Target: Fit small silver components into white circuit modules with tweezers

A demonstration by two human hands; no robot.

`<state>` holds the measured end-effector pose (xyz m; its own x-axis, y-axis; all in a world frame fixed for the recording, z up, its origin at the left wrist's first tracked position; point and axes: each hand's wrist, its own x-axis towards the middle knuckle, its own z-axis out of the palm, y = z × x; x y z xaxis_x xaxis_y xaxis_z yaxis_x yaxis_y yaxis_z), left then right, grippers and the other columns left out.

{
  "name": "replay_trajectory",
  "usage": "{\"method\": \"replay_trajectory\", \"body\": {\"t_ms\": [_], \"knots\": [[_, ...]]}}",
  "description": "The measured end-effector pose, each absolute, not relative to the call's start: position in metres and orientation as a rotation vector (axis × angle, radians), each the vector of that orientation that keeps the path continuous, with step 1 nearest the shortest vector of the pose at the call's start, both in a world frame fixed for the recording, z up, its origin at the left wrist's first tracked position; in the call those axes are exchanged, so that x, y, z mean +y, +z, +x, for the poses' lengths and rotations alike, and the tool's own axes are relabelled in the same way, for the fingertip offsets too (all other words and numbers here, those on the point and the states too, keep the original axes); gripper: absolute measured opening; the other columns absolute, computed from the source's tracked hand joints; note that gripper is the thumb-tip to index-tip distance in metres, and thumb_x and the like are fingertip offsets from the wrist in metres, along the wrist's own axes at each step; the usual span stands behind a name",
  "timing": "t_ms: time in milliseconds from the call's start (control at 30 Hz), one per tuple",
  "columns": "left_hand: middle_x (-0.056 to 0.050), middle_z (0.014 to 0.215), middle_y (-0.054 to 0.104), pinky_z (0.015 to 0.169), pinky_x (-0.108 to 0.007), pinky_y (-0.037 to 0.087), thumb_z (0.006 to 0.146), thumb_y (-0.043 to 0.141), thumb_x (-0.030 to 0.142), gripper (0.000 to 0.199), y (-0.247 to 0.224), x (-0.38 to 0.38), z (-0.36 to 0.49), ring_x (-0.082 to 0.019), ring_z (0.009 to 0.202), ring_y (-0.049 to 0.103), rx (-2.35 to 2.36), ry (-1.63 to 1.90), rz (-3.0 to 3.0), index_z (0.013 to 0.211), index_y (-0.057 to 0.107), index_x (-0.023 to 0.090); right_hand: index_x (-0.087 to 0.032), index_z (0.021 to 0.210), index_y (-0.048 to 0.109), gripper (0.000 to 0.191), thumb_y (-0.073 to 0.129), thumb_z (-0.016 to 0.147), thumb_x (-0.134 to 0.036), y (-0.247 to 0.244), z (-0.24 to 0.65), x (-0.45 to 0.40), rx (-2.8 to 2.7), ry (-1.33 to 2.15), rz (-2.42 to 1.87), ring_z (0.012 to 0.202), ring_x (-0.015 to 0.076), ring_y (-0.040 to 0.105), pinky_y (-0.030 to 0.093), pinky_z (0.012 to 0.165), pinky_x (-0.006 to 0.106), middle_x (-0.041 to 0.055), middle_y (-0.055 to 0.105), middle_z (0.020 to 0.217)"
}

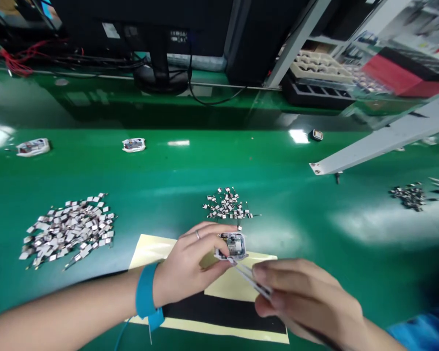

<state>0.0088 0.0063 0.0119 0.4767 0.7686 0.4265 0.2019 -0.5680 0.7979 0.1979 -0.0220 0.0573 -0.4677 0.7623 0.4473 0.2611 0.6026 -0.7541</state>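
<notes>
My left hand (190,258), with a ring and a blue wrist strap (146,291), grips a small white device housing (244,240) by its left side. Its open face shows a circuit board and small parts inside. In my right hand (307,297) is a pair of tweezers (254,280), pinched between thumb and fingers. The tweezer tips meet the lower edge of the housing, close to my left fingertips; whether they hold a part there is too small to tell. Below the hands lies a yellow sheet (241,287) with a black mat (227,312).
Small silvery parts form a large pile (73,229) at left and a smaller pile (227,204) beyond the housing. Two open housings (133,145) (32,147) lie farther back. A metal post (373,139) stands at right, near a dark parts pile (409,196). A monitor (149,29) stands behind.
</notes>
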Motion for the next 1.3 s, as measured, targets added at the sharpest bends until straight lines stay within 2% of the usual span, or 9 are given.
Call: {"method": "replay_trajectory", "body": {"t_ms": [100, 233, 467, 633, 767, 1033, 1300], "knots": [[-0.010, 0.104, 0.059, 0.079, -0.029, 0.045, 0.070, 0.060, 0.013, 0.011, 0.012, 0.004, 0.009, -0.017, 0.096, 0.055, 0.777, 1.061, 2.023, 0.070, 0.050, 0.016, -0.018, 0.094, 0.056, 0.033, 0.066, 0.065, -0.004, 0.051, 0.198, -0.020, -1.974, 0.769, -0.782, 0.084, 0.0175, 0.061, 0.053, 0.070, 0.028, 0.0068, 0.064, 0.090], [-0.010, 0.105, 0.059, 0.080, -0.031, 0.045, 0.070, 0.062, 0.015, 0.014, 0.013, 0.005, 0.008, -0.017, 0.097, 0.055, 0.727, 1.059, 1.997, 0.071, 0.048, 0.017, -0.018, 0.093, 0.056, 0.033, 0.065, 0.066, -0.002, 0.045, 0.195, -0.015, -1.915, 0.877, -0.822, 0.084, 0.0189, 0.060, 0.052, 0.072, 0.033, 0.0062, 0.063, 0.091], [-0.009, 0.106, 0.059, 0.079, -0.030, 0.045, 0.069, 0.063, 0.013, 0.018, 0.012, 0.003, 0.008, -0.017, 0.097, 0.055, 0.745, 1.083, 1.934, 0.066, 0.045, 0.017, -0.017, 0.098, 0.057, 0.041, 0.061, 0.064, 0.006, 0.043, 0.196, -0.019, -1.953, 0.839, -0.780, 0.088, 0.0200, 0.059, 0.052, 0.073, 0.032, 0.0069, 0.062, 0.096], [-0.009, 0.103, 0.060, 0.078, -0.030, 0.044, 0.069, 0.063, 0.016, 0.017, 0.012, 0.004, 0.008, -0.018, 0.096, 0.056, 0.747, 1.069, 1.962, 0.064, 0.047, 0.017, -0.021, 0.087, 0.060, 0.030, 0.066, 0.065, -0.003, 0.039, 0.195, -0.013, -1.668, 1.103, -0.916, 0.080, 0.0174, 0.061, 0.053, 0.067, 0.030, 0.0028, 0.065, 0.085], [-0.009, 0.105, 0.059, 0.077, -0.030, 0.044, 0.069, 0.062, 0.013, 0.016, 0.010, 0.007, 0.006, -0.018, 0.095, 0.056, 0.762, 1.083, 1.977, 0.064, 0.047, 0.016, -0.021, 0.086, 0.059, 0.030, 0.069, 0.063, -0.005, 0.037, 0.194, -0.010, -1.606, 1.254, -0.894, 0.080, 0.0177, 0.061, 0.052, 0.068, 0.032, 0.0032, 0.065, 0.085], [-0.011, 0.104, 0.059, 0.071, -0.030, 0.045, 0.070, 0.062, 0.016, 0.015, 0.008, 0.006, 0.006, -0.019, 0.091, 0.058, 0.684, 1.109, 2.037, 0.063, 0.049, 0.016, -0.020, 0.085, 0.059, 0.024, 0.066, 0.066, -0.008, 0.039, 0.193, -0.013, -1.659, 1.135, -0.899, 0.076, 0.0174, 0.061, 0.053, 0.062, 0.031, 0.0043, 0.065, 0.081], [-0.010, 0.109, 0.055, 0.073, -0.030, 0.045, 0.068, 0.064, 0.015, 0.016, 0.007, 0.005, 0.005, -0.017, 0.087, 0.057, 0.634, 1.125, 2.050, 0.063, 0.049, 0.015, -0.018, 0.088, 0.060, 0.032, 0.064, 0.064, 0.002, 0.039, 0.191, -0.018, -1.717, 0.870, -0.848, 0.074, 0.0172, 0.061, 0.053, 0.062, 0.030, 0.0047, 0.065, 0.083]]}}
